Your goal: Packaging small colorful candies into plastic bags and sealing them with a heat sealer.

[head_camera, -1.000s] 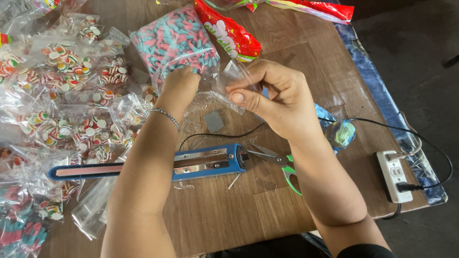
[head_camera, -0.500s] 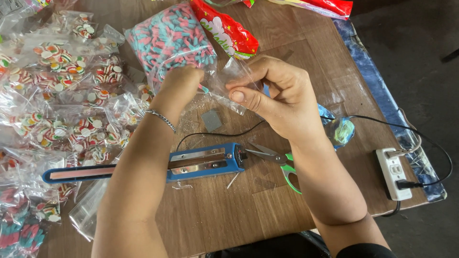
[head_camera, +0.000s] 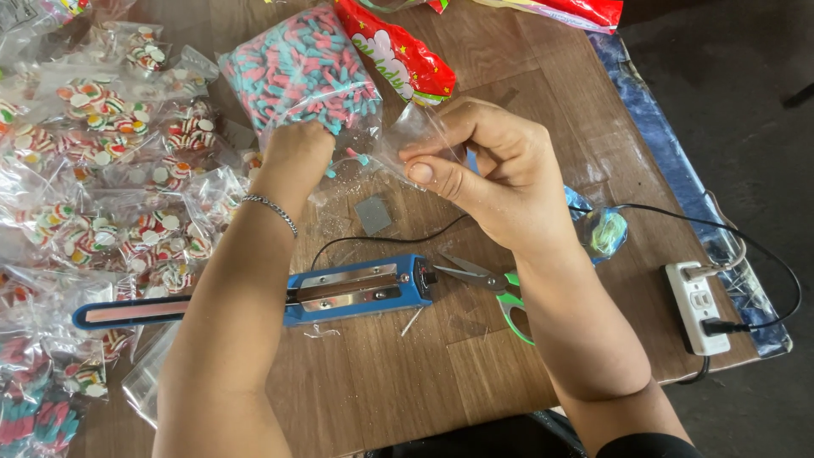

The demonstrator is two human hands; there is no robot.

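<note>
Pinching the mouth of a small clear plastic bag (head_camera: 405,144) between thumb and fingers, the right hand (head_camera: 500,174) holds it open above the wooden table (head_camera: 509,356), slightly nearer the far edge than half a second ago. The left hand (head_camera: 295,157), fingers curled shut, has pushed further into the large clear bag of pink-and-blue gummy candies (head_camera: 301,72), so a fresh handful seems underway. Nearer the front edge lie a blue impulse heat sealer (head_camera: 280,297) and green-handled scissors (head_camera: 496,288).
</note>
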